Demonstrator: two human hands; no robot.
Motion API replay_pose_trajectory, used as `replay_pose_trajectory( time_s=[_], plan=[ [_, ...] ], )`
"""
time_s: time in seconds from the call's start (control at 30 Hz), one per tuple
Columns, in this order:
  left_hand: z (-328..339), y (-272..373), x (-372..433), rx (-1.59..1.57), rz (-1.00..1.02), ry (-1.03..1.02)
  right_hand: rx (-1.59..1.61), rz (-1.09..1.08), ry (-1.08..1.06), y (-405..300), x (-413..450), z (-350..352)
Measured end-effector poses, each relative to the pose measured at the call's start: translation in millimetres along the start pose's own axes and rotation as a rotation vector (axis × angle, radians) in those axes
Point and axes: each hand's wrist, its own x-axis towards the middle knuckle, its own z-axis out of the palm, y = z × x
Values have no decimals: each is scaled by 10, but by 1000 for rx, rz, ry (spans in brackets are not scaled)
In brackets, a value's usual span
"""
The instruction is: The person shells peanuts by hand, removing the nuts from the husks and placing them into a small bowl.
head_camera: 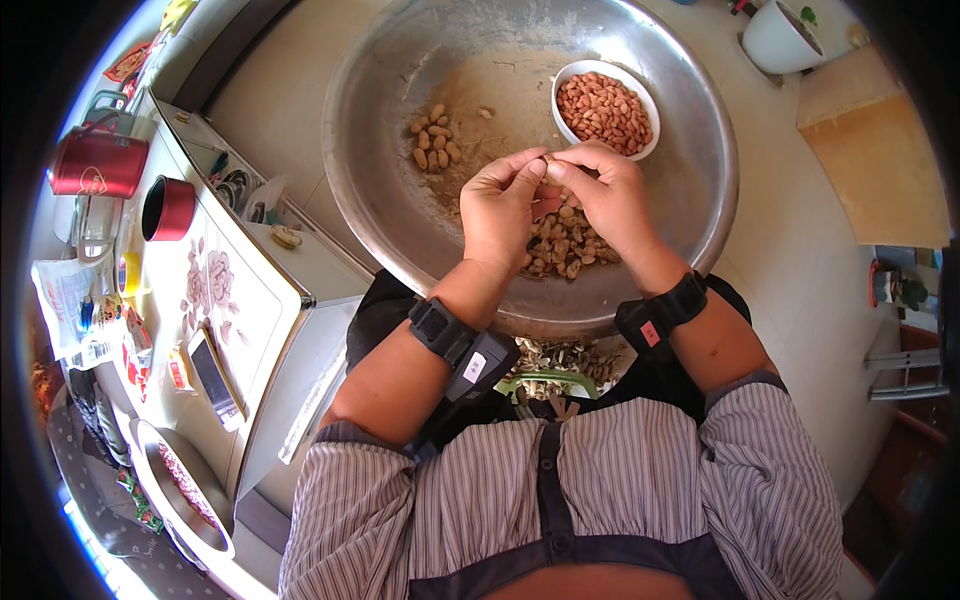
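Note:
My left hand and my right hand meet over a large metal basin. Their thumbs and fingertips pinch a small peanut, mostly covered by the fingers. Just beyond my right hand, a white bowl of shelled reddish peanuts stands inside the basin. Several unshelled peanuts lie in a small cluster on the basin's left side. A heap of peanut shells lies below my hands, partly hidden by them.
Shells fill a container with a green rim between my legs. At left, a table holds a smartphone, a red cup, a red pot and a metal pan. A cardboard box and potted plant stand right.

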Motion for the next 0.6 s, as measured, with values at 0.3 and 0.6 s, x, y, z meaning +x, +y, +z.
replay_pose_trajectory(
  time_s=[0.3, 0.6],
  plan=[
    [-56, -21, 26, -208, -75, -52, 496, 307, -82, -22, 34, -52],
    [-114, 27, 109, -420, -245, -157, 292, 65, -177, -40, 39, -139]
  ],
)
